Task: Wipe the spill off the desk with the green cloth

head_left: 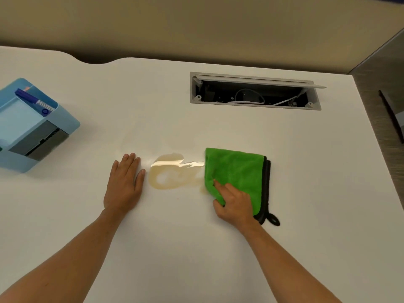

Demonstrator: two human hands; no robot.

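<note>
A pale brown spill lies in loops on the white desk, shining where the light hits it. The folded green cloth, dark-edged with a black loop at its near corner, lies flat just right of the spill, its left edge over the spill's right end. My right hand presses on the cloth's near left corner, fingers curled into the fabric. My left hand rests flat on the desk just left of the spill, fingers together and holding nothing.
A light blue organiser box with a blue marker stands at the left. An open cable hatch with wires is set into the desk behind the cloth. The desk's right edge borders a grey floor.
</note>
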